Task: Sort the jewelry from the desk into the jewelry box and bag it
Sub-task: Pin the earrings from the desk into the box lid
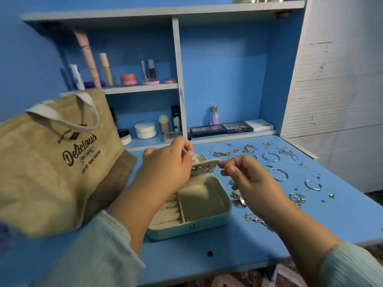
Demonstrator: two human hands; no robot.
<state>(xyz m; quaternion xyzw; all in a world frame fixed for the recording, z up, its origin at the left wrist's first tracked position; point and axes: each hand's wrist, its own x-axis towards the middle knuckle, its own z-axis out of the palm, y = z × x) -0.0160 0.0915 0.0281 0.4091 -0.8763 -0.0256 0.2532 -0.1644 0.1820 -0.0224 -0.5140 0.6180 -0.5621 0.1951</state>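
The left hand (169, 162) is raised over the rear of the open jewelry box (199, 206), fingers curled with thumb and forefinger pinched together; whether anything lies in the pinch cannot be told. The right hand (246, 179) hovers just right of the box, fingertips drawn together in a narrow pinch; again no held item can be made out. Between the two hands stands the box's inner flap (205, 167), tilted up, with gold pieces pinned along it.

The box sits on the blue desk (186, 259) directly below the left hand, its lid hinged away toward the shelves and its long axis running left to right. The left compartment holds ring rolls; the right compartment is a plain lined tray.

Loose jewelry lies to the right of the right hand: gold chains (234, 152) near the back edge, silver bangles (270, 157) behind the knuckles, a silver chain (257, 220) beside the wrist.

A jute tote bag (51, 162) printed "Delicious" stands upright left of the box, touching the left forearm's side. Cosmetics line the shelves (141, 88) behind.
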